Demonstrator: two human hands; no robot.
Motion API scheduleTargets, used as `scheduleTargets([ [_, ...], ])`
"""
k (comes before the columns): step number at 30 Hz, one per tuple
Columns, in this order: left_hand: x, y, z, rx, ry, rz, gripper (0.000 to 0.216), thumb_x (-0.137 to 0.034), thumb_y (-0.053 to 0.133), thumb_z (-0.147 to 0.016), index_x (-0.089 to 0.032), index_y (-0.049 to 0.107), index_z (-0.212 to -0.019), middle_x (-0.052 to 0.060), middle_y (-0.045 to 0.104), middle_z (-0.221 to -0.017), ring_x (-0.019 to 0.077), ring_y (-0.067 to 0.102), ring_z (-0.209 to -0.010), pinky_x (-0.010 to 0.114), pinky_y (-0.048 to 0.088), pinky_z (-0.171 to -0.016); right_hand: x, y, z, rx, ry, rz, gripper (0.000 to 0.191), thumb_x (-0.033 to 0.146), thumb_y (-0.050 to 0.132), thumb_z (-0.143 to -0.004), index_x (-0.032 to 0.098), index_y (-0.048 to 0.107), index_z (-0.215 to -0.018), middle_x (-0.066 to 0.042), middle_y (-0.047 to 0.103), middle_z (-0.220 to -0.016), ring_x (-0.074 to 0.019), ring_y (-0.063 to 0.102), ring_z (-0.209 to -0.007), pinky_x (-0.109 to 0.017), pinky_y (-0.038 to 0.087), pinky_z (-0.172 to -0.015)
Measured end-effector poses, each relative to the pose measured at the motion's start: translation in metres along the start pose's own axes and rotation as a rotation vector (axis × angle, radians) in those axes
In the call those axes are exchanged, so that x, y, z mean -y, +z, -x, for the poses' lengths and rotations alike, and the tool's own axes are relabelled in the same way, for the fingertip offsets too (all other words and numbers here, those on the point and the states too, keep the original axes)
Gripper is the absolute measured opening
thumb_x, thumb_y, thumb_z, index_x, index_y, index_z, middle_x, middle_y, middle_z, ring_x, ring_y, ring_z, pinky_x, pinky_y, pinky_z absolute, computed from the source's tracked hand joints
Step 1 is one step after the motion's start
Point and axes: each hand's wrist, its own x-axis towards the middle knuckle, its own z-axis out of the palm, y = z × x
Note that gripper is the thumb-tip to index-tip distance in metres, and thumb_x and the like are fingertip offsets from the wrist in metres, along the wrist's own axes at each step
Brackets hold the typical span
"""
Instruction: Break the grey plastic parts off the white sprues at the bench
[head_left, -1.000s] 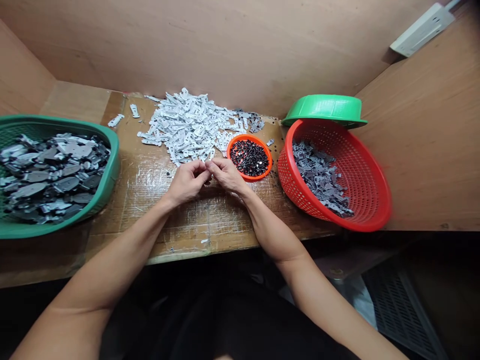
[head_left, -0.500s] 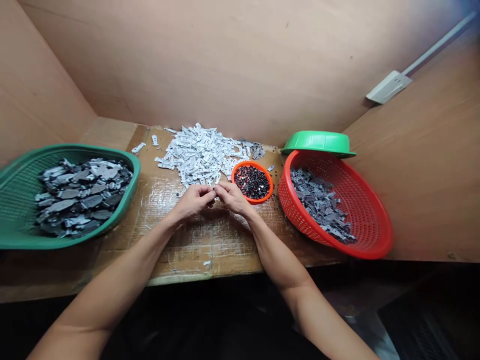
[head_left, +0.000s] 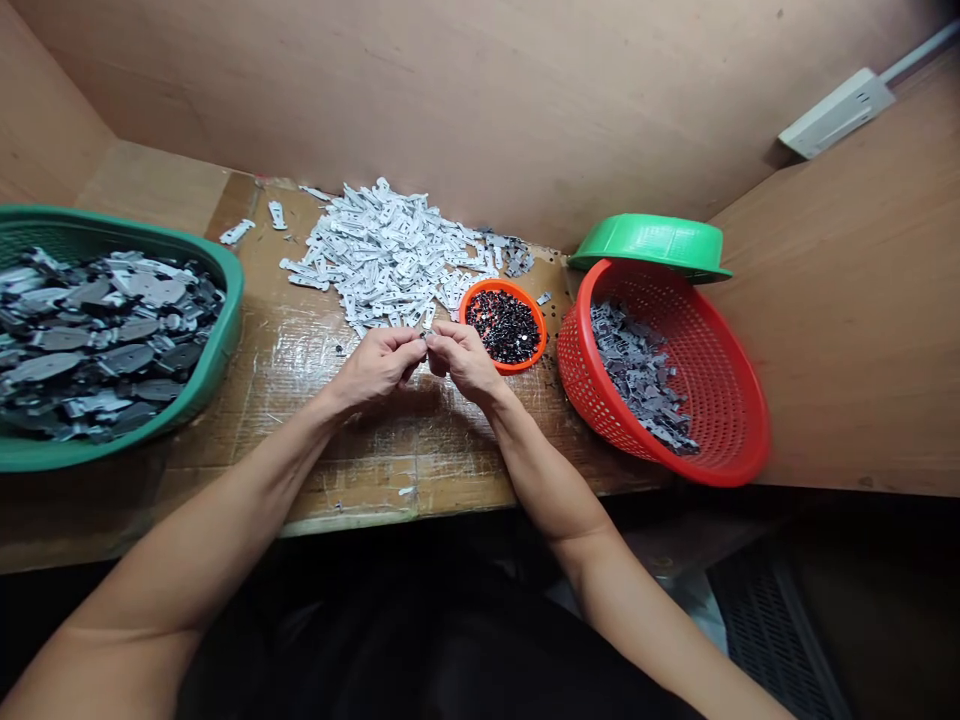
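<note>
My left hand (head_left: 381, 362) and my right hand (head_left: 463, 358) meet over the table, fingers curled and thumbs nearly touching. A tiny bit of a greyish piece (head_left: 427, 334) shows between the fingertips; most of it is hidden, so its kind cannot be made out. Just beyond the hands lies a heap of pale metal pieces (head_left: 390, 250), flat and elongated with holes. Close by my right hand stands an orange dish (head_left: 543, 345) full of small shiny black parts (head_left: 504, 325).
At left a green basket (head_left: 231, 300) holds dark and silver flat assemblies (head_left: 112, 340). A tilted red basket (head_left: 739, 440) at right contains grey metal pieces (head_left: 641, 380), with a light green basin (head_left: 652, 240) behind it. Board walls enclose the cardboard-covered table (head_left: 360, 470); a white socket (head_left: 836, 112) hangs at right.
The camera view has shifted, so the table and baskets sit higher in the picture. Both hands stay together, and a bit of the greyish piece now shows between their fingertips.
</note>
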Motion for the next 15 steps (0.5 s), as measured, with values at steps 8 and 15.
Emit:
scheduleTargets([
  [8,0.004,-0.001,0.002,0.039,0.036,-0.017,0.033,-0.042,0.069,-0.099,-0.022,0.064,-0.073,-0.004,0.056,-0.056,0.0122,0.046,-0.050,0.026,0.036,-0.051,-0.012,-0.002,-0.002,-0.024,0.014,-0.113,0.070,0.081,0.088,-0.083,0.027,0.045,-0.070,0.009,0.040,-0.059,-0.0099,0.036,-0.052,-0.026,0.031,-0.051],
  [15,0.021,-0.002,0.000,-0.160,0.119,-0.273,0.028,-0.043,0.071,-0.101,-0.021,0.069,-0.085,0.000,0.068,-0.067,0.0158,0.058,-0.058,0.028,0.044,-0.057,-0.010,-0.016,-0.008,0.019,-0.027,-0.029,0.072,0.086,0.092,-0.079,0.025,0.056,-0.074,0.007,0.052,-0.058,-0.0106,0.046,-0.053,-0.027,0.040,-0.056],
])
